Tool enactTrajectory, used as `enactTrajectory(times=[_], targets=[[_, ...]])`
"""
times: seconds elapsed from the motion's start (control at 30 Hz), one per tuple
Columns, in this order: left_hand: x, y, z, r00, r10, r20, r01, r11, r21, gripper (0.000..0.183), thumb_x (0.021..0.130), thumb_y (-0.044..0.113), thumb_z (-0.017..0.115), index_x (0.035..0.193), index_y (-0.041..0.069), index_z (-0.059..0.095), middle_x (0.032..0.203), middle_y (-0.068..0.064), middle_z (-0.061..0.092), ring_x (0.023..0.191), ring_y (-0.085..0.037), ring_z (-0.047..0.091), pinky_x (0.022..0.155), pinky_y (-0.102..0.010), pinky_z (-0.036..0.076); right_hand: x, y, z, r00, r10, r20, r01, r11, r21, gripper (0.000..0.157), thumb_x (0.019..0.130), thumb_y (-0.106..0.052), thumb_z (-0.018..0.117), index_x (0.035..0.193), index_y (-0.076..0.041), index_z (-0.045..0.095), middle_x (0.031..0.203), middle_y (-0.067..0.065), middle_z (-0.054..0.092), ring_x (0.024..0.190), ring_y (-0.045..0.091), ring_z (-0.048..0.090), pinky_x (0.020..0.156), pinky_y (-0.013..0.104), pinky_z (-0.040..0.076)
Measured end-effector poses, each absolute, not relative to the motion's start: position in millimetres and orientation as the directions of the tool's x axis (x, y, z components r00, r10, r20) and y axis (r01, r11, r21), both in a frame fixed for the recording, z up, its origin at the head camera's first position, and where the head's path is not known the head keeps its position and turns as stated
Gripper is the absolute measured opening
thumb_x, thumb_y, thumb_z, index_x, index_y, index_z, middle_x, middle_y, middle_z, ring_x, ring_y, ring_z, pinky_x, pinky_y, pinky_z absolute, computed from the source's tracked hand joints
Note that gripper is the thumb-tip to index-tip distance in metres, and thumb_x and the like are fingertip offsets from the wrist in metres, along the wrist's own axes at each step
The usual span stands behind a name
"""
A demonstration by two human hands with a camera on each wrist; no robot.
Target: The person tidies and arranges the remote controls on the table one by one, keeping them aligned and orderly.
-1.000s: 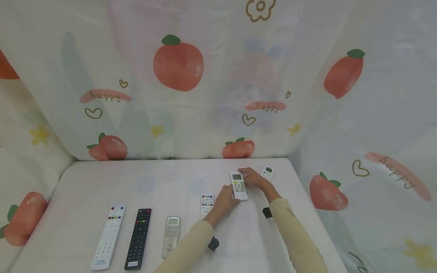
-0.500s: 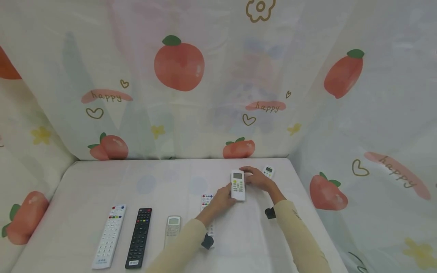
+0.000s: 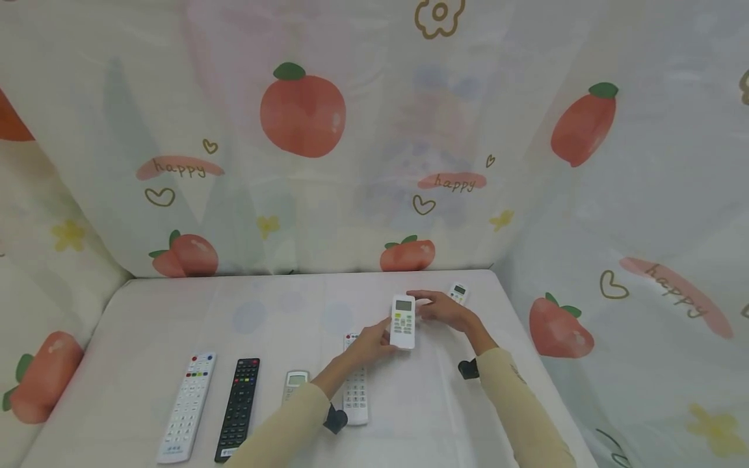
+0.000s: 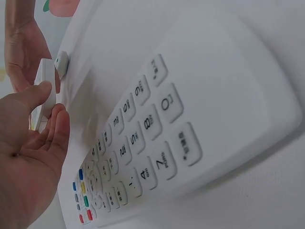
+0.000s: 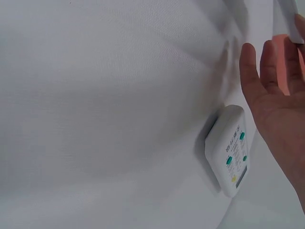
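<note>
A small white air-conditioner remote control (image 3: 403, 322) with a grey screen is held up above the white table, tilted with its buttons toward me. My left hand (image 3: 372, 343) grips its lower left side; in the left wrist view the thumb presses one edge of the remote control (image 4: 46, 76) and the fingers curl beneath. At the upper right edge, my right hand (image 3: 445, 311) holds it by thumb and index finger. The other fingers of that right hand (image 5: 281, 95) stand loosely extended in the right wrist view. Under my left forearm lies a long white remote control (image 3: 355, 396), partly hidden.
Left on the table (image 3: 409, 416) lie another long white remote control (image 3: 187, 408), a black one (image 3: 238, 403) and a grey-white one (image 3: 296, 380) partly covered by my left sleeve. Beyond my right hand lies a small white remote control (image 3: 458, 294). Printed curtains (image 3: 328, 208) surround the table.
The held remote control has turned more upright and shifted slightly left. My left forearm has swung left, uncovering more of the long white remote control; the right forearm has moved slightly right.
</note>
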State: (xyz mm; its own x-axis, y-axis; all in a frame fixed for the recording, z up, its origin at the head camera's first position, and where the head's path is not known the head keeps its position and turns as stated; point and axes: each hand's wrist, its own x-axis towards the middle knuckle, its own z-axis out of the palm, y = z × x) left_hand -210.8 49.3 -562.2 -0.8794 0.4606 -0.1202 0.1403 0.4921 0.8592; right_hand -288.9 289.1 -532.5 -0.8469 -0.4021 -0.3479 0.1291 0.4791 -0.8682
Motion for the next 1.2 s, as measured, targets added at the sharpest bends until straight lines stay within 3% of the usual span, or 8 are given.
enactTrajectory(times=[0.33, 0.73, 1.2], targets=[[-191, 53, -559, -0.881, 0.46, -0.116, 0.107, 0.431, 0.896, 0.08, 0.091, 0.017, 0.074, 0.154, -0.004, 0.028, 0.096, 0.0, 0.065, 0.08, -0.009, 0.062, 0.07, -0.024, 0.052, -275, 295, -528, -0.797, -0.474, -0.376, 0.139, 0.461, -0.876, 0.052, 0.098, -0.003, 0.056, 0.148, -0.014, 0.049, 0.149, 0.014, 0.046, 0.129, 0.03, 0.048, 0.107, 0.052, 0.036], [-163, 61, -558, -0.871, 0.482, -0.09, 0.136, 0.415, 0.9, 0.08, 0.089, 0.015, 0.075, 0.153, -0.005, 0.03, 0.084, 0.001, 0.067, 0.072, -0.007, 0.059, 0.064, -0.022, 0.048, -250, 307, -541, -0.793, -0.483, -0.372, 0.125, 0.468, -0.875, 0.053, 0.097, -0.013, 0.062, 0.149, -0.016, 0.049, 0.151, 0.012, 0.045, 0.133, 0.031, 0.045, 0.109, 0.056, 0.034], [-133, 72, -563, -0.896, 0.435, -0.089, 0.099, 0.39, 0.915, 0.077, 0.086, 0.008, 0.077, 0.149, -0.006, 0.037, 0.084, 0.001, 0.068, 0.067, -0.007, 0.059, 0.059, -0.021, 0.045, -230, 308, -548, -0.786, -0.469, -0.404, 0.135, 0.507, -0.851, 0.05, 0.096, -0.015, 0.064, 0.144, -0.013, 0.055, 0.149, 0.014, 0.047, 0.133, 0.033, 0.045, 0.108, 0.056, 0.033]])
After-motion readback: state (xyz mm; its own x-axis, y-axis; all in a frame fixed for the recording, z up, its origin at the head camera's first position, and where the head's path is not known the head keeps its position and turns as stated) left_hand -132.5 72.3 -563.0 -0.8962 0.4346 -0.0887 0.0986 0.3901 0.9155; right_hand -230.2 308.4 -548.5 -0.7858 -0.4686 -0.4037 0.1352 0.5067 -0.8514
